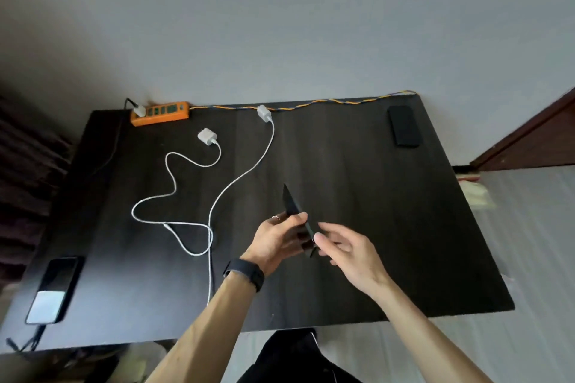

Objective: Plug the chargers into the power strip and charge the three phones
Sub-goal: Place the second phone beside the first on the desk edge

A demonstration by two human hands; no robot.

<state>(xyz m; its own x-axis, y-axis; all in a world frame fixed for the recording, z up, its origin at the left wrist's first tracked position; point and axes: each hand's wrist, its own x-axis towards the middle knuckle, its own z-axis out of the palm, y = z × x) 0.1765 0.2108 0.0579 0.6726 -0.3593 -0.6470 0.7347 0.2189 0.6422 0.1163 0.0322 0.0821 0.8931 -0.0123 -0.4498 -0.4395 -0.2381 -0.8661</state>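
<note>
My left hand (277, 239) holds a dark phone (294, 207) on edge above the middle of the dark table (389, 227). My right hand (348, 252) is at the phone's lower end, fingers pinched there; what they hold is hidden. An orange power strip (160, 113) lies at the back left with one white charger (139, 110) plugged in. Two other white chargers (208, 136) (264, 113) lie unplugged, their white cables (174, 193) looping toward me. A second phone (53, 289) rests at the front left with a dark cable at its near end. A third phone (404, 125) lies at the back right.
A twisted orange and blue cord (311, 103) runs along the table's back edge by the grey wall. A wooden door frame (529, 137) stands at the right. Dark cloth lies below the table's front edge.
</note>
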